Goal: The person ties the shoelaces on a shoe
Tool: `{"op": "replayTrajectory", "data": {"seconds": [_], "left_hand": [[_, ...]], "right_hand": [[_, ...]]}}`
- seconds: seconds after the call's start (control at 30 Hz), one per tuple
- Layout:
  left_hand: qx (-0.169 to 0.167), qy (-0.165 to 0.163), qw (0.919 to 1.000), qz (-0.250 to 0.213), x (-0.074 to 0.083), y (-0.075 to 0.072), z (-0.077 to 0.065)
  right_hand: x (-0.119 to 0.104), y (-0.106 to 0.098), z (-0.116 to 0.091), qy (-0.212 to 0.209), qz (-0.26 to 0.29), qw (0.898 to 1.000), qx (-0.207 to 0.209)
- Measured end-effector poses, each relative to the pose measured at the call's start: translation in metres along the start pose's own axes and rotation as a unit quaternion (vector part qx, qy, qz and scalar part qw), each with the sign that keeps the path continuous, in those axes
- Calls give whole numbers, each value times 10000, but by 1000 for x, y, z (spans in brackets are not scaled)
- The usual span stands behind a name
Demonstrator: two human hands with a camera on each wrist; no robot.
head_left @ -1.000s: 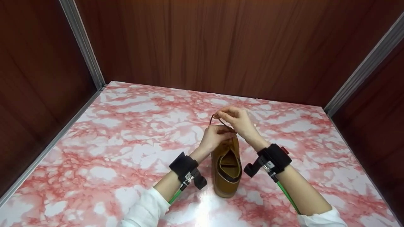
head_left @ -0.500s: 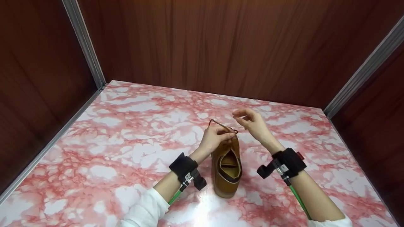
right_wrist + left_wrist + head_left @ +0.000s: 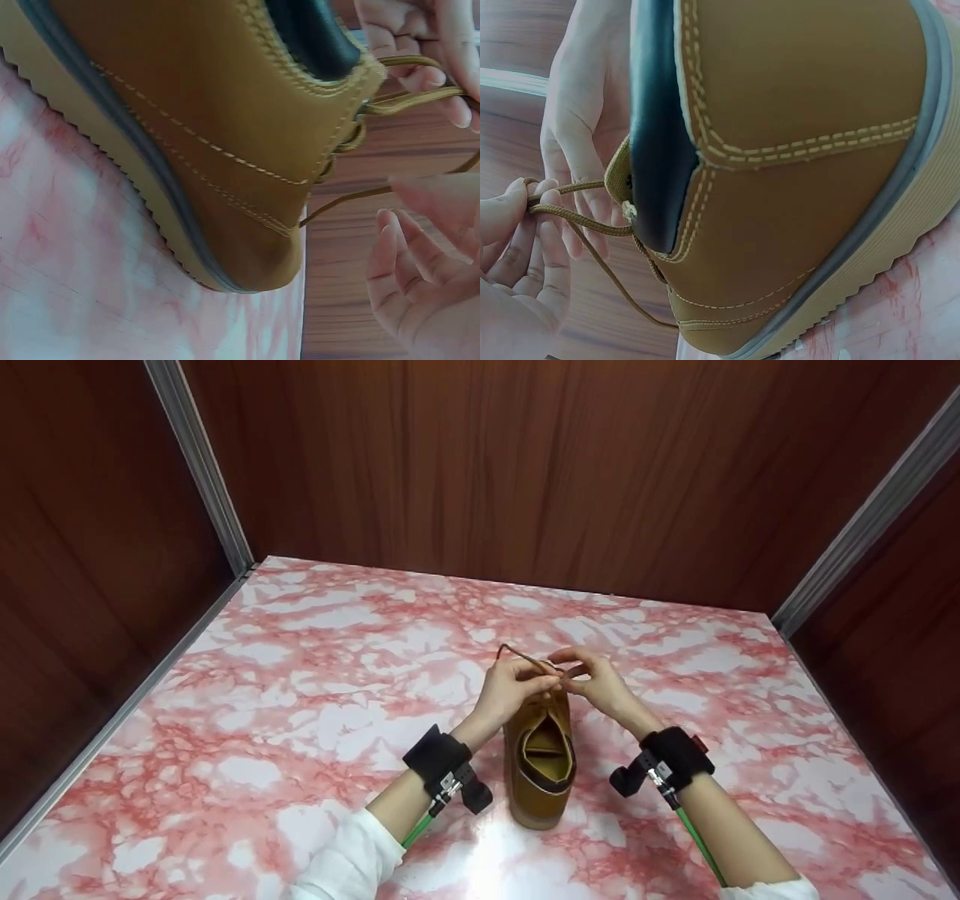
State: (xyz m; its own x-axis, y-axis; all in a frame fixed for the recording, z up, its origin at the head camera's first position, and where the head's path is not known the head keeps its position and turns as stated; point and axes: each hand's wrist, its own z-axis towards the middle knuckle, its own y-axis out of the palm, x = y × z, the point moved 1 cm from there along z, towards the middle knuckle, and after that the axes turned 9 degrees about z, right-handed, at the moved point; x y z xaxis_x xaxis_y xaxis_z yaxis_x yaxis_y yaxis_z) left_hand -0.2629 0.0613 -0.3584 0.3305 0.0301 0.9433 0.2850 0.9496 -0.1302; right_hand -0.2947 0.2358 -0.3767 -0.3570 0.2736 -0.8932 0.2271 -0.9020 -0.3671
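A tan lace-up shoe [image 3: 538, 812] stands upright on the tabletop, its toe pointing away and its heel towards me. Over its laced front, my left hand [image 3: 504, 690] pinches the brown shoelace [image 3: 592, 223] between thumb and fingers, as the left wrist view shows. A thin strand of lace [image 3: 516, 651] arches above that hand. My right hand [image 3: 600, 684] is at the other side, its fingertips close to the left fingertips. In the right wrist view, its thumb and fingers [image 3: 409, 271] are loosely bent, and one lace strand [image 3: 343, 199] runs behind the thumb.
The table [image 3: 330, 697] has a red-and-white marbled top. Dark wooden panels [image 3: 480, 472] with grey metal corner posts [image 3: 202, 465] enclose it at the back and sides. Black straps [image 3: 679, 757] with green cables sit on both wrists.
My right hand pinched the lace up high, let go and drew off to the right, then came back down towards the left fingertips. The left hand and shoe have stayed in place.
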Motion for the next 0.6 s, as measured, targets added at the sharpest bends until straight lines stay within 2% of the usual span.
{"op": "replayTrajectory", "data": {"seconds": [0.2, 0.33, 0.47, 0.6], "left_hand": [[8, 49, 10000, -11, 0, 0, 1], [15, 66, 10000, 50, 0, -1, 1], [32, 14, 9999, 139, 0, 0, 0], [-1, -27, 9999, 120, 0, 0, -1]], "right_hand": [[7, 6, 5, 111, 0, 9999, -12], [10, 10, 9, 157, -188, 9997, 60], [14, 12, 11, 194, -333, 9989, 254], [21, 12, 13, 147, -231, 9984, 487]]}}
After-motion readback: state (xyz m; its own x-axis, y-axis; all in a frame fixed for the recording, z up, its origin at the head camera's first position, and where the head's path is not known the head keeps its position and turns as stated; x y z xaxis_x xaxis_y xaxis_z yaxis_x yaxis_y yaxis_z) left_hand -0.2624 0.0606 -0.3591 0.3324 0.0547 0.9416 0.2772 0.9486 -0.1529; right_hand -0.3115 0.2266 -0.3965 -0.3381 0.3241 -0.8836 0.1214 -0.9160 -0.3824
